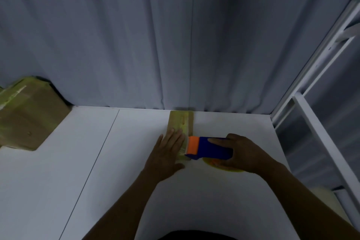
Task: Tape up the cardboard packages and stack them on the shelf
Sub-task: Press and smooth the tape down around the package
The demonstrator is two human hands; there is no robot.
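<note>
**What Things Were Made Of**

The table (136, 171) was white, smooth and a little dull. The curtain (136, 44) behind it was soft grey cloth with folds. The package (173, 120) was brown cardboard, matt and plain, with a strip of shiny tape (184, 122) on top. The box (29, 118) was cardboard too, with glossy tape over it. The dispenser (210, 148) was hard, smooth plastic, blue and orange. The shelf (319, 138) frame looked like white painted metal.

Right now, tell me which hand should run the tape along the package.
Right. The right hand grips the tape dispenser at the near end of the package; the left hand lies flat on it, steadying it.
</note>
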